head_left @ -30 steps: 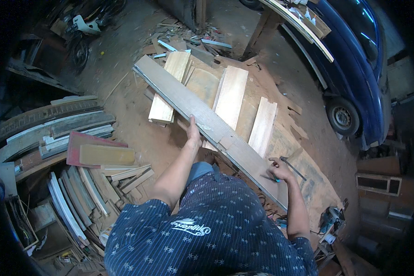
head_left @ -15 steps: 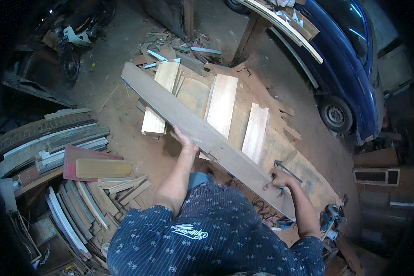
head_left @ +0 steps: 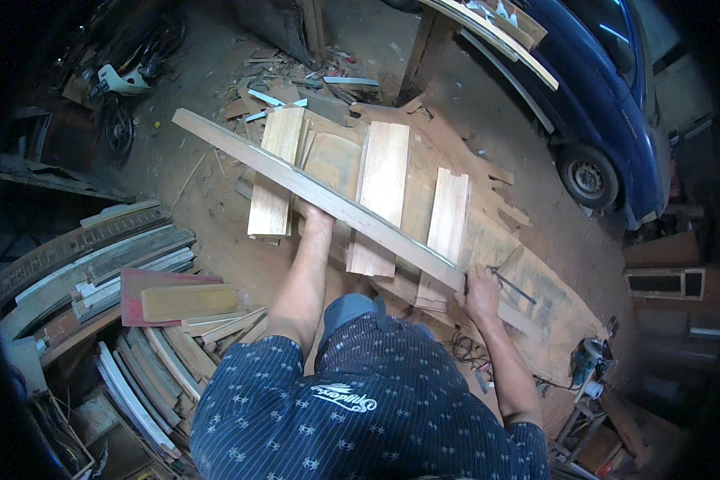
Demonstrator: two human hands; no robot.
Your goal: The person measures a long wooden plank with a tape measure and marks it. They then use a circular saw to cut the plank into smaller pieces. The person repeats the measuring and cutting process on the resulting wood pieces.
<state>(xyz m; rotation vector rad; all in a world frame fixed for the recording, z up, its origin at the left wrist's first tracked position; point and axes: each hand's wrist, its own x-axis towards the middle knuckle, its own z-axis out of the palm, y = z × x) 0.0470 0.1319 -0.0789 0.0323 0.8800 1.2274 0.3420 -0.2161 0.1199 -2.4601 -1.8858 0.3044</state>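
Observation:
A long wooden board is tilted up with its narrow edge toward me, slanting from upper left to lower right. My left hand is closed on it near the middle, the fingers partly hidden behind the board. Toward the board's right end, my right hand is closed against it. A thin, dark, angled metal tool sticks out from that hand; its exact kind cannot be made out. Below the board lie pale planks: one stack on the left, one in the middle and one on the right.
The planks rest on a large, dusty wooden sheet. A teal power tool sits at its right end. Curved wood pieces and a red panel lie at left. Offcuts are heaped beyond; a blue car stands far right.
The board has been turned from showing its broad face to showing its narrow edge, and its far end has swung left. My right hand has moved up and slightly left with the metal tool.

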